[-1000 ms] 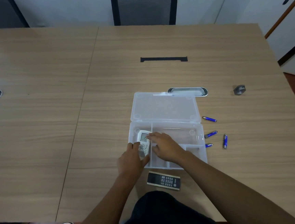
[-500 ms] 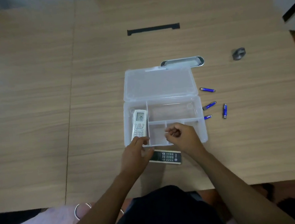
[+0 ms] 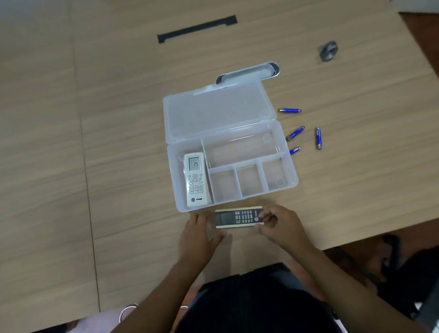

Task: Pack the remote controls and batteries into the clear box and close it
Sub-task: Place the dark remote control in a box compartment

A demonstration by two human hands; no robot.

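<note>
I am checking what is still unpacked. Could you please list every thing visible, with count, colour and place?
clear box: 1, transparent, table centre, lid open
white remote: 1, white, left compartment of the box
dark remote: 1, black with cream edge, on the table in front of the box
batteries: 4, blue, on the table right of the box
small object: 1, grey, far right of the table
left hand: 1, beside the dark remote
right hand: 1, fingers on the dark remote's right end

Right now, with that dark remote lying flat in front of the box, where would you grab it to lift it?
By its two short ends. The dark remote lies flat and crosswise before the clear box, long edges hemmed by box and body. The right hand already pinches its right end; the left hand can come in at the left end.
</note>
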